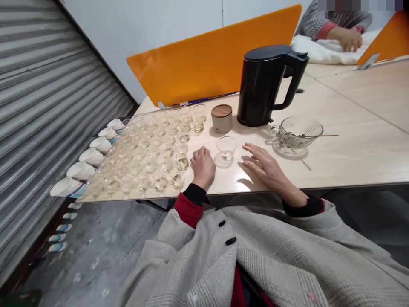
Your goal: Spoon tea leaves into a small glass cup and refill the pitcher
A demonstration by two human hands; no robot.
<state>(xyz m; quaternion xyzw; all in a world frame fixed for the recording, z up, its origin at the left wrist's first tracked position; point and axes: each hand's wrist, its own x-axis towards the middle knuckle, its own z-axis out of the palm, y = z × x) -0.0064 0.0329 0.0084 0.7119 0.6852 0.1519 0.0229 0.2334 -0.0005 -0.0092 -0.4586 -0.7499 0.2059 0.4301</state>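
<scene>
My left hand (pixel 203 167) rests by the table's front part, its fingers curled and pressed together; whatever they may pinch is too small to make out. Just right of it stands a small clear plastic cup (pixel 226 150) with a little liquid and dark bits at the bottom. On the cup's other side is my right hand (pixel 266 168), fingers stretched out and apart, holding nothing and not touching the cup. Rows of similar clear cups (pixel 150 153) with pale liquid and dark bits fill the table left of my left hand.
Behind the single cup are a lidded jar (pixel 222 120) and a black electric kettle (pixel 263 89). A glass bowl (pixel 297 132) with a thin stick stands at right. Paper cups (pixel 81 170) line the left edge. An orange divider (pixel 204 59) runs behind; beyond it are another person's hands (pixel 350 40).
</scene>
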